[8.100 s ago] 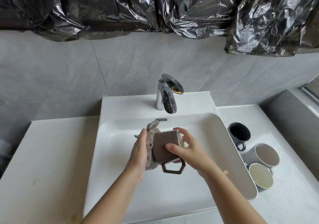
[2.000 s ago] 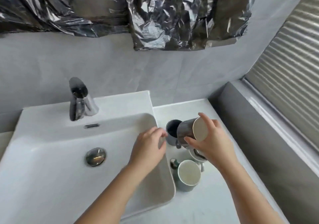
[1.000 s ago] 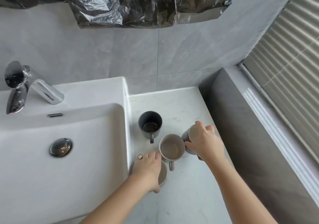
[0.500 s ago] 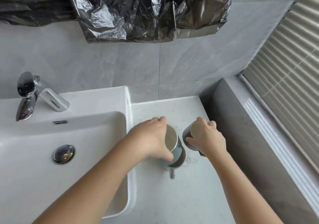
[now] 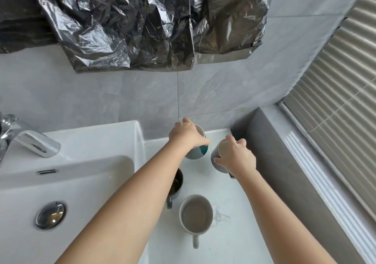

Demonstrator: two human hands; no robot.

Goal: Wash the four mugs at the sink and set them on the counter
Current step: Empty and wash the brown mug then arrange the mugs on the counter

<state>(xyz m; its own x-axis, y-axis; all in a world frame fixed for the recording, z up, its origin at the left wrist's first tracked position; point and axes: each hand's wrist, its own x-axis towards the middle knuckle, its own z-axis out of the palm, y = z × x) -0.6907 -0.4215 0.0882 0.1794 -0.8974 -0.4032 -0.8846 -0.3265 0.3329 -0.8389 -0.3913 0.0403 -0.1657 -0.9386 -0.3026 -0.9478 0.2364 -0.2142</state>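
left grip point(image 5: 188, 135) clasps the teal mug point(image 5: 195, 154), right grip point(image 5: 236, 155) the grey mug point(image 5: 213, 154) at its 3 o'clock, both at the surface's point(image 5: 227, 243) 12 o'clock end. at 6 o'clock stand a pale mug point(image 5: 196, 215) and a black mug point(image 5: 178, 182), half hidden by the left forearm point(image 5: 132, 202).

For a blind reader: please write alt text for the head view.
A person's left hand grips a teal mug and the right hand a grey mug at the counter beside a sink. A dark mug and a white mug stand nearer.
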